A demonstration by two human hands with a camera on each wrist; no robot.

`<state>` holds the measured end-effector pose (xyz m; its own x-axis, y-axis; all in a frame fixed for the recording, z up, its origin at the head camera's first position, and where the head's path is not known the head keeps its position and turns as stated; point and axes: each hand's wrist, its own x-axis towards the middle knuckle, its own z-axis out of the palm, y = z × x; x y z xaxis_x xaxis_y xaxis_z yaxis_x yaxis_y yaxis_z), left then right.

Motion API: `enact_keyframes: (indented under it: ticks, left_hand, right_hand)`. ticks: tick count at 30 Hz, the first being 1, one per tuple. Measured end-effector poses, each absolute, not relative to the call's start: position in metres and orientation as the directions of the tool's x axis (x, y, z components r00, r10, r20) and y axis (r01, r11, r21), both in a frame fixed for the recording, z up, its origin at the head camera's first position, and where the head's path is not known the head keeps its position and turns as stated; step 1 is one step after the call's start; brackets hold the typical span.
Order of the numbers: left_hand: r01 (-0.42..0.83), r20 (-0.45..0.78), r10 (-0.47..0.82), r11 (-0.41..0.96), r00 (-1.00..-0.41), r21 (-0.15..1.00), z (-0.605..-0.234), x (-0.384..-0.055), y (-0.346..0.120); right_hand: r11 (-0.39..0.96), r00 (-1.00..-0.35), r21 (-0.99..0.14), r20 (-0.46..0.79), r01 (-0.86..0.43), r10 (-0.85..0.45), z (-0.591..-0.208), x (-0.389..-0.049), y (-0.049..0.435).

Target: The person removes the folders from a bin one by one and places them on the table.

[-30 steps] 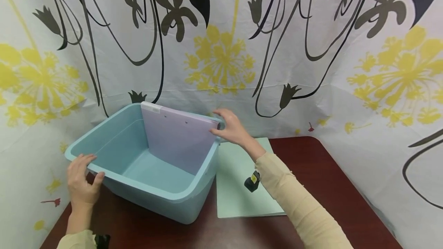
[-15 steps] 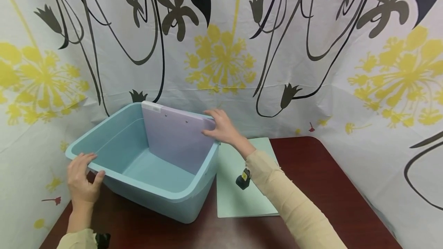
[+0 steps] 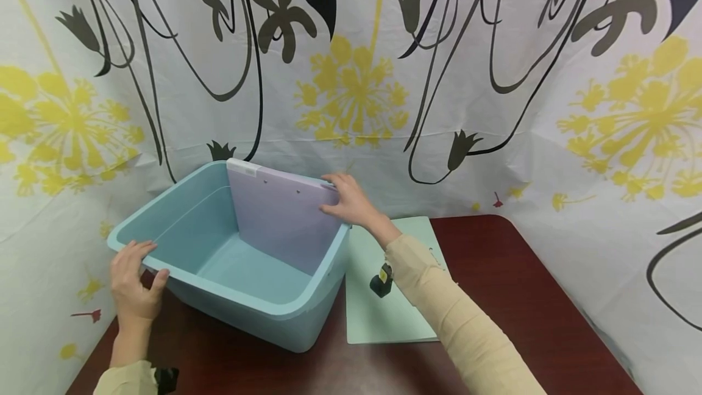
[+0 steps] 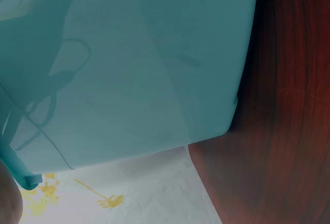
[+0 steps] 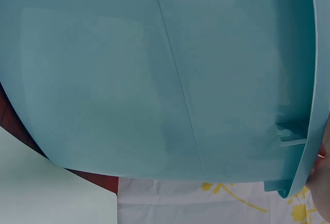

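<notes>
A light blue plastic tub (image 3: 258,309) stands on the table, toward its left side. Inside it, a purple file folder (image 3: 280,218) with a white label on its top edge stands upright against the far wall. My left hand (image 3: 133,288) grips the tub's near-left rim, fingers over the top and thumb lower down. At the far right corner, my right hand (image 3: 353,203) holds the folder's upper right end together with the rim, thumb on the folder's front. Its fingertips are partly hidden behind the rim. In the right wrist view, the tub's outer wall (image 5: 103,90) fills most of the picture.
A mint green folder (image 3: 384,316) lies flat on the dark red-brown table (image 3: 510,309), right of the tub and partly under my right forearm. A patterned white cloth (image 3: 351,5) hangs behind the table and along both sides.
My right hand has slid a little left along the folder's top edge, covering its right corner. My left hand keeps its place on the rim, and the tub stays put.
</notes>
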<state>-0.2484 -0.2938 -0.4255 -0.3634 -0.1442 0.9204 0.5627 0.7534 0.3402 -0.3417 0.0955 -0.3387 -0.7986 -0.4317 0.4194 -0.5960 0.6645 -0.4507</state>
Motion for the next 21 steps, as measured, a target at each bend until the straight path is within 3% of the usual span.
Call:
enact_keyframes:
  ticks: [13,21]
  left_hand:
    - [0.572,0.928,-0.153,0.75,-0.34,0.333,-0.4251,-0.2479,-0.2925]
    - [0.557,0.922,-0.146,0.759,-0.359,0.337,-0.4242,-0.2468,-0.2924]
  right_hand:
    - [0.658,-0.798,-0.452,0.319,-0.602,-0.512,-0.3339,-0.3431,0.092]
    - [0.624,-0.805,-0.514,0.297,-0.588,-0.514,-0.3312,-0.3411,0.0898]
